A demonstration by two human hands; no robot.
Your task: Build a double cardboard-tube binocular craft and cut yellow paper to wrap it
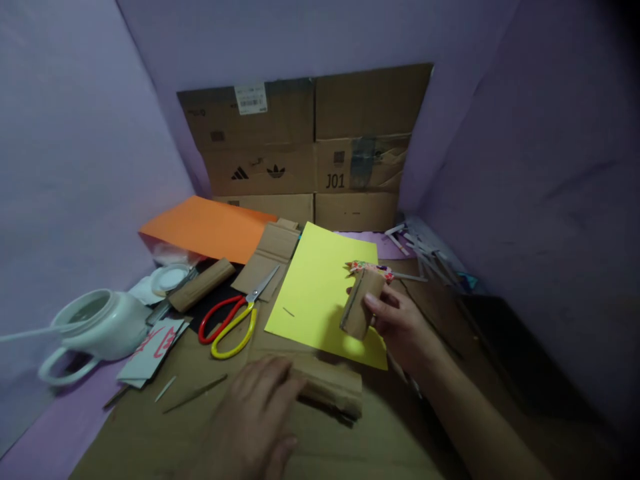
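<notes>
Short brown piece [358, 312] held over yellow sheet [317, 283]

Right of centre in the frame, the short brown piece is pinched in the fingers of the right hand [400, 323]. At lower centre, the left end of a longer brown piece [334, 390] is covered by the left hand [255, 410]; whether its fingers are closed cannot be told. Red-and-yellow scissors [250, 300] are seen left of centre.

Held piece [359, 313]: wood-like, matt. Scissors [249, 303]: metal blades [265, 283], glossy plastic handles [253, 322]. Yellow sheet [315, 287]: smooth matt paper; white pot [119, 330]: glossy.
</notes>
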